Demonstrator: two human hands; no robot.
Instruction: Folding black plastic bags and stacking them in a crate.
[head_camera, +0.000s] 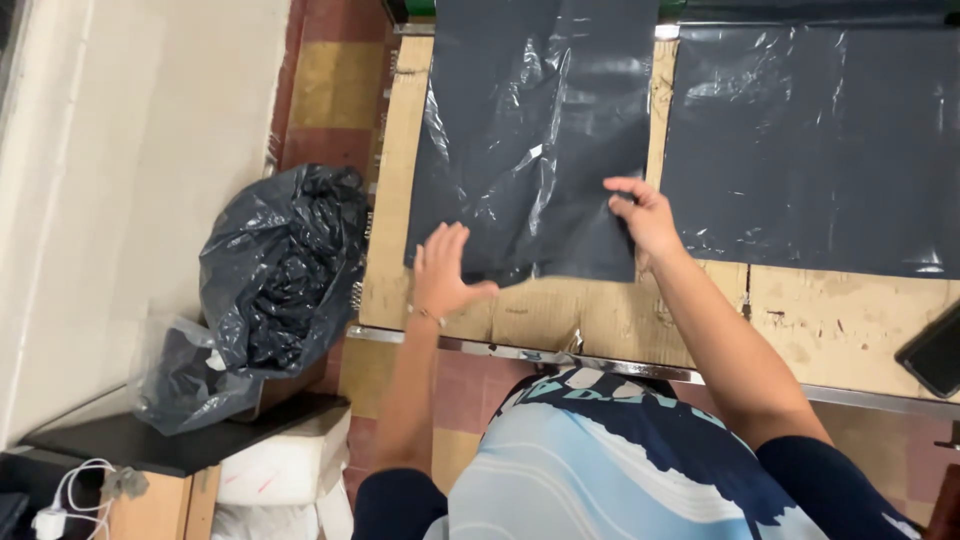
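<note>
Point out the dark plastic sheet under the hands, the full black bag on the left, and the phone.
dark plastic sheet (530, 130), head view, wrinkled middle.
full black bag (285, 265), head view, bulging side.
phone (935, 352), head view, dark screen.
</note>
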